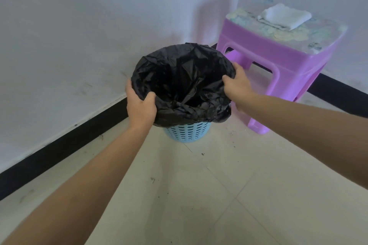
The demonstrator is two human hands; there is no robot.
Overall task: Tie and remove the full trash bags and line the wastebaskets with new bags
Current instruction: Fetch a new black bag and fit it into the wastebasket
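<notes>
My left hand (140, 103) and right hand (238, 85) both grip the black bag (179, 77) at its rim, on opposite sides, fingers curled over the plastic. The bag sits in the blue wastebasket (187, 132) on the floor by the wall. I probably hold 2 sides to keep the mouth spread over the rim. Purple stool (278, 55) is beside it. No readable writing.

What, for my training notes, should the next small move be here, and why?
Probably draw the edge of the black bag down snug around the blue basket. The left hand and right hand grip it at opposite sides, it sits loose and crumpled over the rim, and no trash shows inside.
</notes>
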